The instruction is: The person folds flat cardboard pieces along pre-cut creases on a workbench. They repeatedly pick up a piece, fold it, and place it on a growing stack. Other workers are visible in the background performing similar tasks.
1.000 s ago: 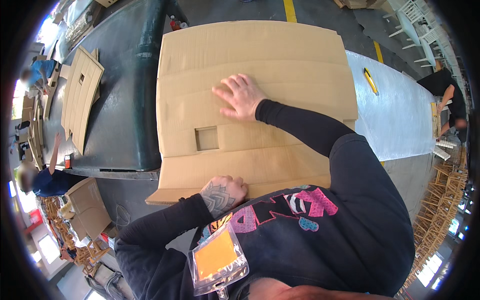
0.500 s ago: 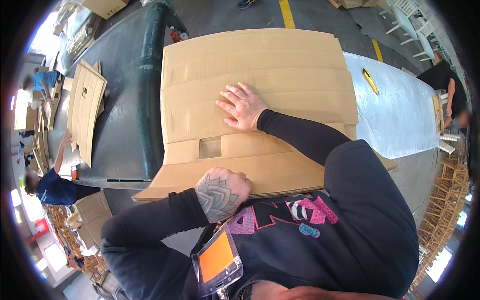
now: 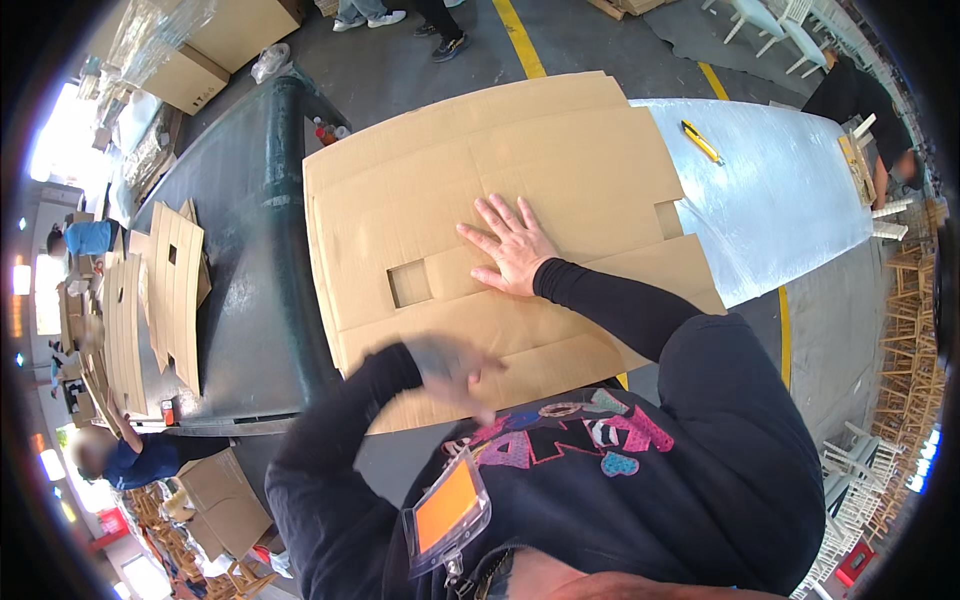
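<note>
A large brown cardboard sheet (image 3: 430, 180) with fold lines lies in front of me, one rectangular cutout in its face and a notch at its right edge. My right hand (image 3: 512, 245) is spread flat on the middle of it, to the right of the cutout. Lower down, my left hand (image 3: 450, 370) is blurred by motion over the sheet's near edge; its fingers look apart, and I see nothing held in them. Beyond the sheet's right side, a yellow utility knife (image 3: 702, 143) rests on a surface covered in clear plastic film (image 3: 770, 190).
On the left stands a dark-topped table (image 3: 245, 270) bearing cut cardboard pieces (image 3: 178, 290), with a person in dark blue (image 3: 150, 455) at its near end. Cardboard boxes (image 3: 240, 35) stand at far left. Wooden chair frames (image 3: 900, 340) are stacked at right, near another person (image 3: 855, 105).
My left hand has lifted off the sheet's near edge and its fist has loosened. The cardboard has shifted and sits tilted, its near flap now lying flatter. My right hand stays flat on it.
</note>
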Tool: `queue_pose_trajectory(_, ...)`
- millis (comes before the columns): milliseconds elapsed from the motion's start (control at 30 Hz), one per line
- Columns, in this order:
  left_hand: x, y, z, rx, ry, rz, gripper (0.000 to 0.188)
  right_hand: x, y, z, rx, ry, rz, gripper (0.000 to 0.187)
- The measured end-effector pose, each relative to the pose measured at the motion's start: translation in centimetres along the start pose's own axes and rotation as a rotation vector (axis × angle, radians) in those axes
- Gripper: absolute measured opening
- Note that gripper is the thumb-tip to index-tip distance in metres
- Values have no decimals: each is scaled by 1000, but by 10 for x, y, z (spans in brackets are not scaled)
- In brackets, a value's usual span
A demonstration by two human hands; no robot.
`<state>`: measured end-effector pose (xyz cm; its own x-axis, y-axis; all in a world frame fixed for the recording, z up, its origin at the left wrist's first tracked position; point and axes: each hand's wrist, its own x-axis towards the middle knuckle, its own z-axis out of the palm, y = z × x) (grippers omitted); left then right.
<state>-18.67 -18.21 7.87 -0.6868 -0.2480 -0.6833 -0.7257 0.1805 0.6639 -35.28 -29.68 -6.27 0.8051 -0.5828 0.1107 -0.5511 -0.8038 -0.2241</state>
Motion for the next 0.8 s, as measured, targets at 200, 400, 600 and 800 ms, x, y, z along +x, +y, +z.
queue_pose_trajectory(200,47,-134,-152,417,1252,-326,69,16,-18,-14,-20,-1,40,83)
queue_pose_trajectory(400,93,-150,-224,324,687,-596,99,5,1,-11,18,-42,128,85)
queue_pose_trajectory(600,91,-179,-244,158,622,-570,111,8,-4,-8,132,75,151,90)
queue_pose_trajectory(800,91,-174,-257,364,444,-563,95,13,-1,-4,177,117,177,91)
